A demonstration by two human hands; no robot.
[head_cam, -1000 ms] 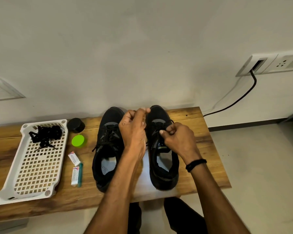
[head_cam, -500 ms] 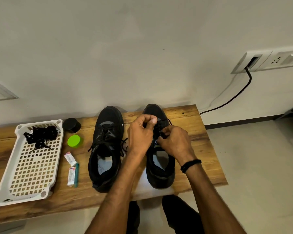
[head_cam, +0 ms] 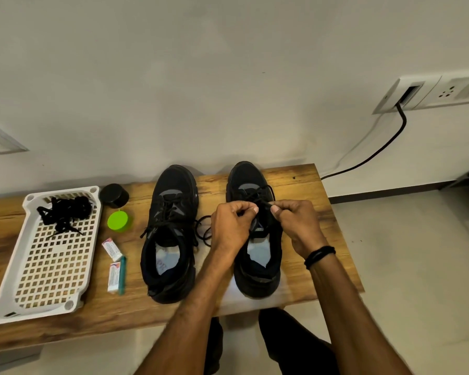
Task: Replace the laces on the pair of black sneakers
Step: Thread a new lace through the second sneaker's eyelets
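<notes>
Two black sneakers stand side by side on the wooden table point(head_cam: 317, 201), toes toward the wall. The left sneaker point(head_cam: 171, 228) is laced. Over the right sneaker point(head_cam: 257, 269) both hands work at its black lace point(head_cam: 263, 194). My left hand point(head_cam: 232, 226) pinches the lace between thumb and fingers. My right hand point(head_cam: 298, 223) pinches the same lace just opposite, fingertips nearly meeting. A loose loop of lace point(head_cam: 203, 231) lies on the table between the shoes. My hands hide the eyelets under them.
A white perforated tray point(head_cam: 46, 269) at the left holds a bundle of black laces point(head_cam: 64, 213). Beside it sit a black jar point(head_cam: 114, 195), a green lid point(head_cam: 118, 221) and two small packets point(head_cam: 115, 262). A black cable point(head_cam: 374, 155) runs to a wall socket at right.
My left hand has come down from above the right sneaker's toe to the lace, and a loose loop of lace now lies between the shoes. My right hand stays on the lace.
</notes>
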